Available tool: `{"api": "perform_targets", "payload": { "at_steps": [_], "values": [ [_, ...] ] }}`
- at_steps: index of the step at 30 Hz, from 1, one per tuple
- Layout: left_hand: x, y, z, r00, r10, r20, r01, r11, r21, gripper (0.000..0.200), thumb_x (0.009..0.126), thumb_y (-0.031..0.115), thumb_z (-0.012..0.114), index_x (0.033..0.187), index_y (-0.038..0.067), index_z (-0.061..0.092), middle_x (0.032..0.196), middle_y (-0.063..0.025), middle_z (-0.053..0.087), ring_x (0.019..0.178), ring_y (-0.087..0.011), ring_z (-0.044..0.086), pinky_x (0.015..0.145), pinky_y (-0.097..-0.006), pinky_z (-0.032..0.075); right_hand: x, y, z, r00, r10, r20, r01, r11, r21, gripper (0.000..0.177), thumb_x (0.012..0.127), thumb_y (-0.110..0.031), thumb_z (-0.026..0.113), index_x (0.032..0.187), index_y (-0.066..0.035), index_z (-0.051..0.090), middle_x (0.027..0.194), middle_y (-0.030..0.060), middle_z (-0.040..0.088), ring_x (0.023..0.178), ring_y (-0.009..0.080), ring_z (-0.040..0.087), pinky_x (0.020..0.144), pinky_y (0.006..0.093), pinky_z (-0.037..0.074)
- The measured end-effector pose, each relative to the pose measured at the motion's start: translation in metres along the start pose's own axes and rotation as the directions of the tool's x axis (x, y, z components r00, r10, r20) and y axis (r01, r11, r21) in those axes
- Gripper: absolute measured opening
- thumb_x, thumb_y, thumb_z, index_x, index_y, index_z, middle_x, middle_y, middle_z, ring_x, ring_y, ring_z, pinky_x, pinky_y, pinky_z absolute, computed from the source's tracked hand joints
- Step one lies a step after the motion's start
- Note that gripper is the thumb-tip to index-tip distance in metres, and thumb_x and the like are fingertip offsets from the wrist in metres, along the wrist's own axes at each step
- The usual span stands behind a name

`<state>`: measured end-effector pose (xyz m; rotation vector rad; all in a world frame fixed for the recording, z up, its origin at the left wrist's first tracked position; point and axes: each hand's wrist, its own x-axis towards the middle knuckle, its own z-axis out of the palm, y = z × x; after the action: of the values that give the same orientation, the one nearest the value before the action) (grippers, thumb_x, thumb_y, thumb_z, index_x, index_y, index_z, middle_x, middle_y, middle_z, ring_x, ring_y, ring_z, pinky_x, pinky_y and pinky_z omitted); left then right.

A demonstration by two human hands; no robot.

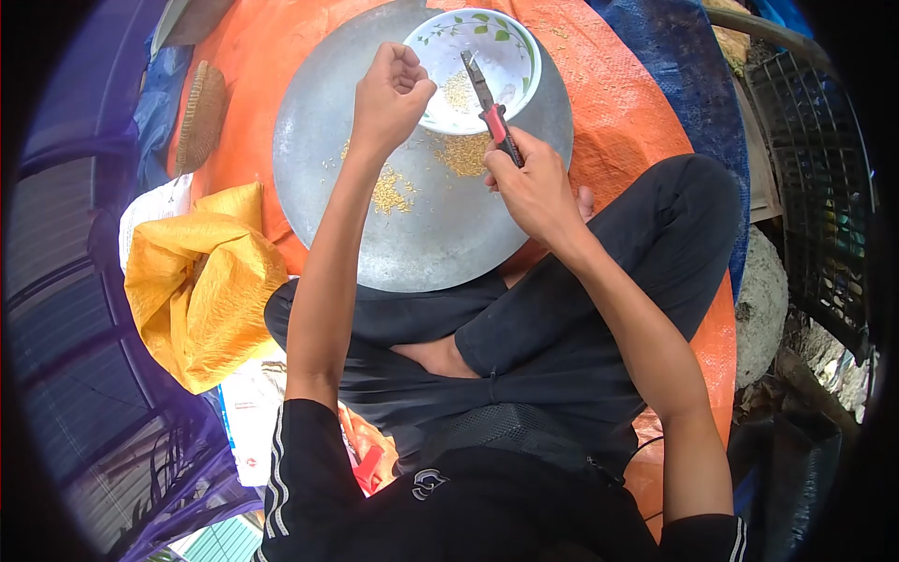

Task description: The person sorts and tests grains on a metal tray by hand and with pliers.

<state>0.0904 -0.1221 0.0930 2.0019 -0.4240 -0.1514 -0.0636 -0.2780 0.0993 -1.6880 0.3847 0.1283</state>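
My right hand (538,187) is wrapped round the red and black handles of a pair of pliers (482,89), whose jaws point up over a white bowl (524,84) with a green leaf pattern. My left hand (391,98) is closed in a pinch beside the bowl's left rim; what it holds, if anything, is too small to tell. Pale kernels (459,92) lie in the bowl. On the round grey metal tray (421,248) under it, one heap of golden grains (462,155) sits below the bowl and a looser patch (390,191) lies near my left forearm.
An orange tarp (609,103) spreads under the tray and my crossed legs. To the left are a yellow woven sack (201,290) and a wicker basket (201,117). A black plastic crate (805,187) and a grey rock (761,309) stand at the right.
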Motion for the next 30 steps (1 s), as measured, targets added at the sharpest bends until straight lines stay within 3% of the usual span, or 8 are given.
{"api": "perform_targets", "payload": {
  "at_steps": [7, 10, 13, 17, 23, 26, 28, 30],
  "values": [
    [0.020, -0.017, 0.004, 0.996, 0.043, 0.075, -0.063, 0.955, 0.289, 0.029, 0.078, 0.010, 0.067, 0.103, 0.001, 0.055, 0.077, -0.0075, 0.067, 0.069, -0.0176, 0.065, 0.069, -0.0310, 0.053, 0.003, 0.002, 0.000, 0.999, 0.031, 0.012, -0.032, 0.996, 0.081, 0.022, 0.091, -0.019, 0.054, 0.090, 0.001, 0.061, 0.073, 0.0082, 0.064, 0.070, 0.0136, 0.063, 0.069, 0.0284, 0.050],
    [0.025, -0.015, 0.008, 0.994, 0.005, 0.109, -0.047, 0.921, 0.387, 0.030, 0.079, 0.008, 0.067, 0.106, 0.001, 0.054, 0.077, -0.0060, 0.068, 0.069, -0.0127, 0.064, 0.068, -0.0274, 0.052, 0.005, 0.006, 0.000, 1.000, 0.025, 0.010, -0.026, 0.987, 0.156, 0.020, 0.092, -0.018, 0.053, 0.089, 0.001, 0.061, 0.074, 0.0073, 0.063, 0.071, 0.0133, 0.062, 0.069, 0.0277, 0.050],
    [0.030, -0.014, 0.007, 0.992, 0.002, 0.128, -0.063, 0.879, 0.473, 0.035, 0.078, 0.010, 0.068, 0.109, 0.000, 0.055, 0.078, -0.0080, 0.071, 0.071, -0.0155, 0.068, 0.069, -0.0294, 0.054, 0.006, 0.008, 0.000, 1.000, 0.019, 0.008, -0.020, 0.976, 0.217, 0.018, 0.093, -0.016, 0.053, 0.089, 0.000, 0.060, 0.074, 0.0062, 0.062, 0.071, 0.0127, 0.061, 0.069, 0.0272, 0.051],
    [0.025, -0.009, 0.003, 0.997, 0.026, 0.077, -0.060, 0.875, 0.481, 0.035, 0.078, 0.012, 0.070, 0.108, -0.001, 0.057, 0.080, -0.0094, 0.072, 0.075, -0.0169, 0.071, 0.070, -0.0306, 0.055, 0.008, 0.008, -0.002, 1.000, 0.014, 0.004, -0.014, 0.962, 0.271, 0.017, 0.094, -0.015, 0.052, 0.089, -0.001, 0.060, 0.078, 0.0061, 0.062, 0.072, 0.0120, 0.061, 0.070, 0.0271, 0.051],
    [-0.042, 0.004, 0.018, 0.993, -0.110, -0.046, 0.116, 0.979, 0.169, 0.028, 0.079, 0.007, 0.074, 0.102, -0.002, 0.062, 0.080, -0.0133, 0.074, 0.074, -0.0180, 0.073, 0.066, -0.0293, 0.056, 0.009, 0.006, -0.001, 0.995, 0.047, -0.087, -0.011, 0.927, 0.375, 0.018, 0.095, -0.016, 0.053, 0.091, -0.001, 0.061, 0.083, 0.0066, 0.063, 0.073, 0.0124, 0.063, 0.071, 0.0270, 0.052],
    [-0.068, 0.002, 0.027, 0.997, -0.052, -0.054, 0.064, 0.964, 0.256, 0.025, 0.080, 0.005, 0.075, 0.101, -0.003, 0.063, 0.081, -0.0122, 0.074, 0.071, -0.0165, 0.073, 0.063, -0.0279, 0.056, 0.011, 0.008, 0.000, 0.998, 0.017, -0.055, 0.006, 0.922, 0.387, 0.017, 0.095, -0.016, 0.054, 0.092, -0.001, 0.062, 0.084, 0.0070, 0.064, 0.075, 0.0125, 0.064, 0.072, 0.0270, 0.052],
    [-0.076, -0.003, 0.024, 0.985, 0.038, -0.166, -0.002, 0.978, 0.211, 0.025, 0.083, 0.007, 0.075, 0.102, -0.003, 0.064, 0.079, -0.0107, 0.074, 0.071, -0.0158, 0.072, 0.061, -0.0288, 0.056, 0.007, 0.006, -0.001, 0.998, -0.013, -0.067, 0.036, 0.931, 0.364, 0.019, 0.095, -0.016, 0.054, 0.092, 0.000, 0.063, 0.084, 0.0075, 0.064, 0.075, 0.0125, 0.064, 0.073, 0.0269, 0.053],
    [-0.085, -0.014, 0.004, 0.978, 0.022, -0.207, 0.016, 0.984, 0.180, 0.022, 0.084, 0.007, 0.074, 0.101, -0.004, 0.065, 0.078, -0.0105, 0.073, 0.071, -0.0159, 0.072, 0.062, -0.0289, 0.057, 0.008, 0.011, -0.002, 0.998, -0.012, -0.058, 0.033, 0.931, 0.363, 0.019, 0.095, -0.016, 0.054, 0.091, 0.000, 0.063, 0.084, 0.0075, 0.064, 0.075, 0.0125, 0.064, 0.073, 0.0267, 0.053]
  ]
}}
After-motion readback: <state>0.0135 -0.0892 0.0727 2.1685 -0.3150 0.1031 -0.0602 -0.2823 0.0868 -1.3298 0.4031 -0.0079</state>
